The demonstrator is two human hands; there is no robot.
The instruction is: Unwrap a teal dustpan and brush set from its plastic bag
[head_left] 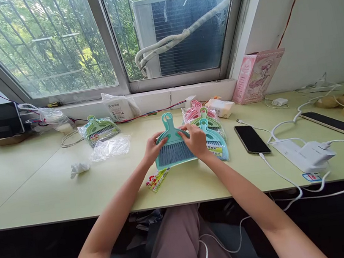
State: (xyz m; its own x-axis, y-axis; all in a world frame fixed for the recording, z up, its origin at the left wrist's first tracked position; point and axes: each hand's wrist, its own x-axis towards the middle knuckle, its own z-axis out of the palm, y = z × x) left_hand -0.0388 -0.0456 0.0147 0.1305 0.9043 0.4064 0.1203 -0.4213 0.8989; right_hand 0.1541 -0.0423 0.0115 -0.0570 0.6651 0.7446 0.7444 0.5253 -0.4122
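Observation:
Between my two hands is a teal mini dustpan and brush set (175,152), the grey-bristled brush lying in the pan with its looped handle pointing away from me. My left hand (154,147) grips its left side, thumb on top. On the right side, my right hand (195,139) holds it the same way. A yellow printed label card (158,180) lies on the table below the set. Just right of my right hand are another blue set (217,141), a green set (206,117) and a pink set (195,109), partly overlapping.
A green bagged set (99,128), a clear plastic wrapper (110,148) and a crumpled tissue (79,169) lie to the left. On the right are a phone (252,138), a white power strip (297,156) with cables and a pink box (257,76). A window runs behind.

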